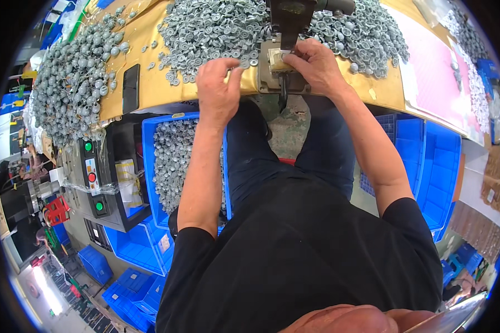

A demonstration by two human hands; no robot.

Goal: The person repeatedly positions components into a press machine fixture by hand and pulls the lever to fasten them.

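My left hand is raised over the front edge of the bench, its fingers curled and the thumb and index fingertips close together. Small grey round caps lie right behind those fingertips, so I cannot make out what is between them. At the hand press, my right hand is closed, thumb and index finger pinching at the pale block fixture under the ram. Whatever sits between those fingertips is hidden. The fixture rests on the metal base plate of the press.
More grey caps are heaped right of the press. A black phone lies left, beside a pile of grey balls. Below the bench stand a filled blue crate, a control box with buttons and blue crates on the right.
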